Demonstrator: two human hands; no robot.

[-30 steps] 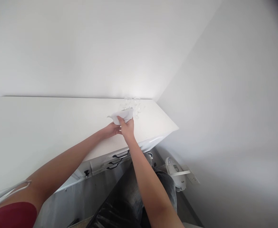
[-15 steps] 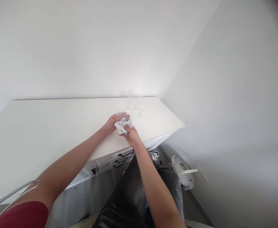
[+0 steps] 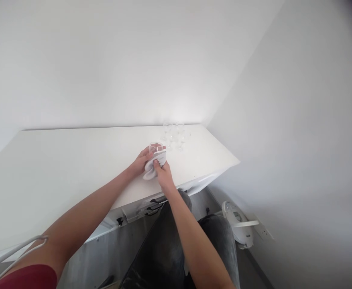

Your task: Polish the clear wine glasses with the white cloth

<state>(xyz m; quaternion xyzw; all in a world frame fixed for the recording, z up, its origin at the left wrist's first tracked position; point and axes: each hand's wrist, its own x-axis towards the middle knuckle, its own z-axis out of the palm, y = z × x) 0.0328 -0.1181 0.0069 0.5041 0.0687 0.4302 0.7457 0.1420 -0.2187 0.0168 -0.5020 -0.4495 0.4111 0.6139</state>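
Observation:
A clear drinking glass (image 3: 155, 147) is held above the white cabinet top (image 3: 82, 160), its rim facing up. My left hand (image 3: 142, 160) is closed around the glass from the left, with fingertips showing past its far side. A white cloth (image 3: 151, 168) is bunched against the lower part of the glass and hides its base. My right hand (image 3: 163, 169) pinches this cloth from the right, thumb on top, pressing it to the glass. Several clear stemmed glasses (image 3: 180, 138) stand together just beyond my hands, near the wall.
Drawers with black handles (image 3: 154, 206) form the cabinet's front, close to my knees. To the right on the floor stands a white appliance (image 3: 238, 224) beside a wall socket (image 3: 264, 232). A white wire-like bar (image 3: 28, 243) crosses my left upper arm.
My right hand has shifted the cloth on the glass, so that it now hangs lower to the left. The glass stays in my left hand. The view has moved slightly.

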